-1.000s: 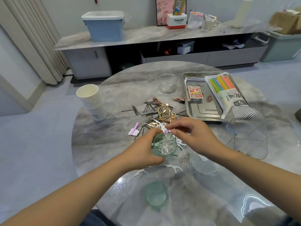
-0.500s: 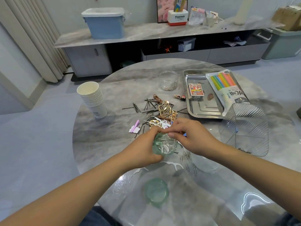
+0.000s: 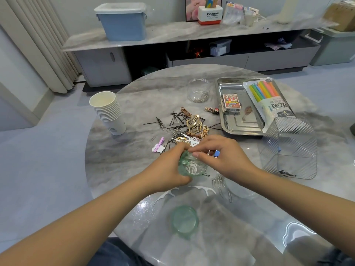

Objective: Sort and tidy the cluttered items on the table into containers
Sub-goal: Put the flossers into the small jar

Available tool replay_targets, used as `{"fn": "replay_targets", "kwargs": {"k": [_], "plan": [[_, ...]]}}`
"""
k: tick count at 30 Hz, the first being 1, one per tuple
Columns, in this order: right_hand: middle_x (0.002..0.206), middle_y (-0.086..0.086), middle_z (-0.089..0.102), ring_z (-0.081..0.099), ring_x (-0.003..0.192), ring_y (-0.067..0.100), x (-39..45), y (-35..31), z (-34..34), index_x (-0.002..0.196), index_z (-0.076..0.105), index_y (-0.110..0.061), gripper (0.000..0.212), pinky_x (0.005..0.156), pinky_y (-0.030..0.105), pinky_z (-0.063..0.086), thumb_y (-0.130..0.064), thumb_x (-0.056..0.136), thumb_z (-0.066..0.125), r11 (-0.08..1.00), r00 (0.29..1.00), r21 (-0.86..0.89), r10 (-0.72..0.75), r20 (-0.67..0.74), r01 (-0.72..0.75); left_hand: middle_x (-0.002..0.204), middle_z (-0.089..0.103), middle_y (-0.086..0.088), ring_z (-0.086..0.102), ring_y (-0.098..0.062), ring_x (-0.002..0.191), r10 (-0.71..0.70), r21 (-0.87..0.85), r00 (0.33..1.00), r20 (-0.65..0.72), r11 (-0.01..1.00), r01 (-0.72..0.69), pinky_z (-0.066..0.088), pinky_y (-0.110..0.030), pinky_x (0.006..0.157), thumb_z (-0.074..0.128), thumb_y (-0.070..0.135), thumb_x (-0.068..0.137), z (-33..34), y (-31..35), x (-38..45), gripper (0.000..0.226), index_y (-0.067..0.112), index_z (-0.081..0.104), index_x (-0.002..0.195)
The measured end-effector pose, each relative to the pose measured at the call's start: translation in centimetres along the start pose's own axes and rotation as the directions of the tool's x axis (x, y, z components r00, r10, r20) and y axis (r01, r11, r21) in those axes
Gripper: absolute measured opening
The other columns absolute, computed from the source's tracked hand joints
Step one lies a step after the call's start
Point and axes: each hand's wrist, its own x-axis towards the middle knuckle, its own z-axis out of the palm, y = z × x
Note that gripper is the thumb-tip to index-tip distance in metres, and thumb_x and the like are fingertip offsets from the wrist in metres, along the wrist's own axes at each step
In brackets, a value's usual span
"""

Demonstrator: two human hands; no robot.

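My left hand (image 3: 165, 169) grips a small green-tinted jar (image 3: 192, 167) holding white floss picks, tilted toward me on the round marble table (image 3: 134, 154). My right hand (image 3: 224, 156) is over the jar's mouth, fingers curled and pinching at something small there; what it pinches is hidden. Its green lid (image 3: 184, 220) lies near the table's front edge. Two white floss picks (image 3: 203, 189) lie just in front of the jar. A heap of black hairpins, gold clips and white picks (image 3: 184, 127) spreads behind my hands. Loose paper clips (image 3: 219, 182) lie under my right wrist.
A stack of paper cups (image 3: 108, 112) stands at the left. A clear jar with clips (image 3: 198, 90) and a steel tray (image 3: 240, 123) with a card box and a straw packet sit at the back right. A clear ribbed box (image 3: 290, 148) stands at the right.
My right hand has come closer to the jar's mouth, and both hands with the jar have shifted slightly toward me. The other objects have not moved.
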Motion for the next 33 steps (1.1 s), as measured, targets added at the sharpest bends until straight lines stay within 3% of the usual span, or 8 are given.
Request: {"fn": "replay_targets", "kwargs": {"k": [4,7,12,17,21,27,30,33], "plan": [[0.083,0.001,0.064,0.053,0.075,0.009,-0.1,0.6,1.0,0.084,0.077,-0.019,0.009,0.065,0.008,0.035,-0.013,0.079,0.073,0.994,1.000,-0.111,0.002,0.009,-0.001,0.101,0.057,0.011,0.052,0.001,0.081,0.010,-0.003,1.000,0.000,1.000,-0.010,0.041,-0.013,0.068,0.074,0.015,0.069,0.0,-0.1,0.0,0.054,0.024,0.046,0.115],[0.083,-0.002,0.062,0.054,0.072,0.008,-0.1,0.1,0.8,0.086,0.075,-0.021,0.010,0.065,0.010,0.038,-0.014,0.079,0.071,1.000,0.999,-0.002,0.031,-0.029,-0.031,0.104,0.059,0.009,0.056,-0.010,0.092,-0.016,0.001,1.000,0.004,1.000,0.016,0.044,-0.027,0.085,0.074,0.017,0.069,-0.2,-0.4,0.0,0.057,0.024,0.045,0.117],[0.072,-0.016,0.060,0.053,0.070,-0.001,-0.3,-0.4,1.3,0.081,0.075,-0.023,0.006,0.063,0.009,0.037,-0.021,0.076,0.077,0.999,0.999,0.004,0.040,-0.012,-0.040,0.103,0.053,0.009,0.050,-0.010,0.089,0.015,0.064,0.999,0.047,0.998,-0.018,0.041,-0.023,0.070,0.073,0.019,0.071,0.1,-0.6,-0.1,0.052,0.030,0.040,0.109],[0.066,-0.018,0.055,0.053,0.066,-0.005,-0.1,-0.7,1.0,0.079,0.075,-0.017,0.004,0.061,0.007,0.037,-0.015,0.079,0.072,0.996,0.999,-0.080,0.035,0.022,-0.033,0.107,0.055,0.008,0.053,-0.010,0.092,0.017,0.066,0.998,0.062,0.998,-0.021,0.045,-0.027,0.077,0.074,0.018,0.070,0.1,-0.5,-0.1,0.057,0.025,0.042,0.117],[0.074,-0.010,0.058,0.052,0.068,0.001,0.1,-0.4,0.9,0.084,0.075,-0.015,0.007,0.063,0.014,0.036,-0.016,0.081,0.069,0.991,0.996,-0.134,0.017,0.086,-0.005,0.090,0.049,0.019,0.048,0.002,0.077,0.026,0.049,0.999,0.025,0.998,-0.027,0.035,-0.009,0.063,0.074,0.017,0.069,-0.2,-0.4,0.0,0.054,0.026,0.045,0.114],[0.102,0.001,0.070,0.056,0.097,0.009,-0.6,0.2,1.9,0.100,0.073,-0.011,0.027,0.089,0.018,0.040,-0.026,0.086,0.055,0.968,0.972,-0.100,-0.234,-0.015,0.231,0.100,0.057,0.004,0.055,-0.016,0.085,-0.036,-0.049,0.999,0.013,0.998,0.037,0.049,-0.039,0.079,0.077,0.025,0.065,0.2,-0.7,0.2,0.058,0.022,0.045,0.113],[0.116,0.007,0.066,0.052,0.109,0.011,-0.9,0.9,2.5,0.111,0.069,-0.007,0.036,0.098,0.019,0.035,-0.026,0.089,0.047,0.928,0.949,-0.199,-0.313,0.034,0.314,0.097,0.058,0.008,0.055,-0.011,0.082,-0.078,-0.142,0.997,0.001,0.987,0.078,0.050,-0.037,0.080,0.077,0.029,0.062,0.1,-0.8,0.3,0.060,0.025,0.045,0.112],[0.139,0.006,0.050,0.040,0.130,0.013,-0.9,1.4,2.6,0.132,0.053,-0.007,0.046,0.110,0.026,0.026,-0.032,0.095,0.040,0.886,0.935,-0.304,-0.350,0.063,0.351,0.108,0.060,0.009,0.059,-0.009,0.097,-0.096,-0.220,0.995,-0.016,0.971,0.090,0.050,-0.027,0.085,0.081,0.022,0.067,-0.1,-0.9,0.3,0.067,0.028,0.041,0.122]]}}
